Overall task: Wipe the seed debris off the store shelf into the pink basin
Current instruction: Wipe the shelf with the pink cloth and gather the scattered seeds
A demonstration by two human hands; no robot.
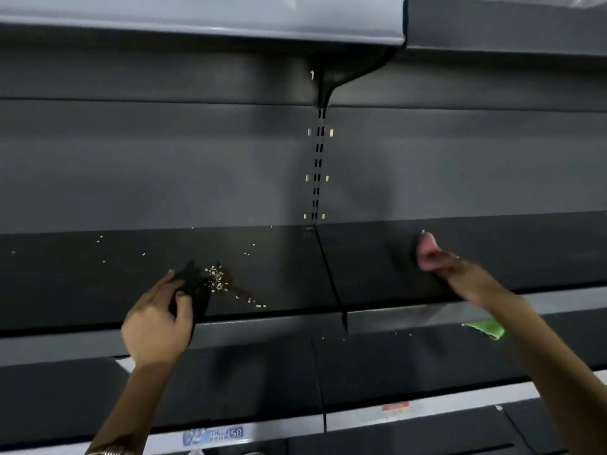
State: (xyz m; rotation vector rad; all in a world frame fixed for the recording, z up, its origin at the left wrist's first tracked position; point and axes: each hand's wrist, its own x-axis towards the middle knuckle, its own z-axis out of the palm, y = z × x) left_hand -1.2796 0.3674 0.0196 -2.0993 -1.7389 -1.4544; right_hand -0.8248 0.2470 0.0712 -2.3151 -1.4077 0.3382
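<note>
A dark store shelf [98, 290] runs across the view at chest height. Pale and brown seed debris [218, 280] lies in a small heap left of centre, with loose seeds scattered further left and toward the back. My left hand [157, 320] grips a black cloth [192, 284] whose edge touches the heap. My right hand [443, 261], blurred, grips a pink thing [427, 249] over the right section of the shelf; only a small pink part shows, so I cannot tell if it is the basin.
A vertical slotted upright [318, 165] and a seam split the shelf into left and right sections. Another shelf hangs overhead [197, 14]. Lower shelves carry price labels [213, 435] and something green [486, 328] at the right, with a few stray seeds nearby.
</note>
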